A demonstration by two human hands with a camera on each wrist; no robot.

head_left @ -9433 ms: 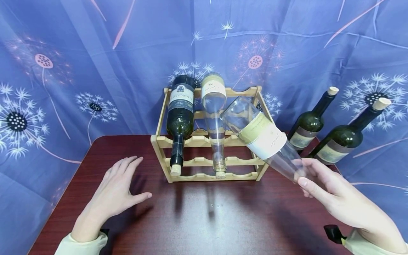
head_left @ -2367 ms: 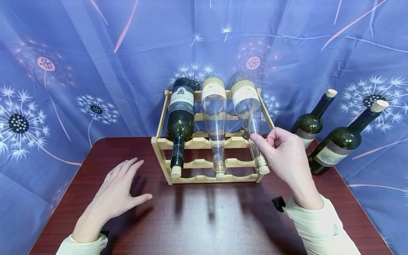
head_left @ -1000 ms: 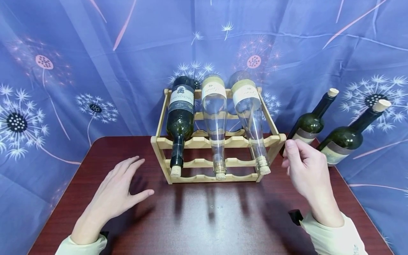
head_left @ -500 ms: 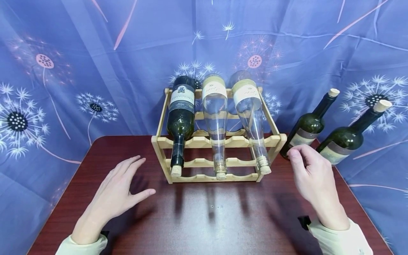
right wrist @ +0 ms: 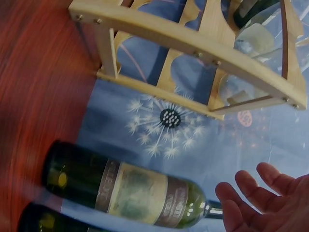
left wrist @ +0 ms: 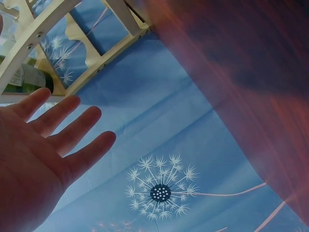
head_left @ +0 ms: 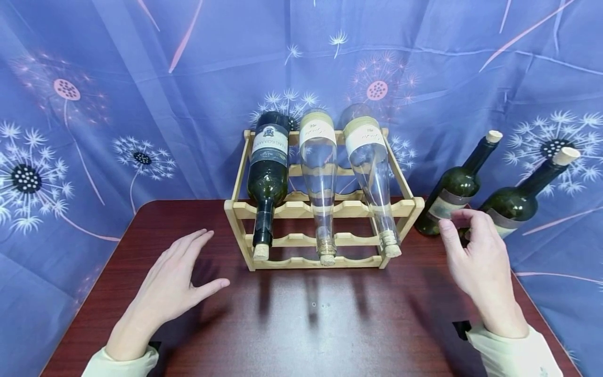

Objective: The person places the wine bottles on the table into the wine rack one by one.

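A wooden wine rack point(head_left: 347, 210) holds three corked bottles on its top tier, necks toward me. On the left lies a dark green wine bottle point(head_left: 267, 178); beside it are a clear wine bottle point(head_left: 318, 162) and another clear wine bottle point(head_left: 369, 162) on the right. My right hand point(head_left: 482, 267) holds nothing, fingers loosely bent, in front of two upright green wine bottles, the nearer point(head_left: 511, 203) partly hidden behind it, the farther point(head_left: 454, 183) beside the rack. My left hand point(head_left: 169, 285) hovers left of the rack with fingers spread, as the left wrist view also shows.
A dark red wooden table point(head_left: 311, 340) carries everything. Behind it hangs a blue curtain point(head_left: 212, 104) with dandelion prints. The rack's lower tiers show scalloped rails point(head_left: 348, 240) under the bottles.
Earlier my right hand held the right clear bottle by its neck; that bottle now lies in the rack. The hand has let go and moved right, its fingers loosening. My left hand has barely moved.
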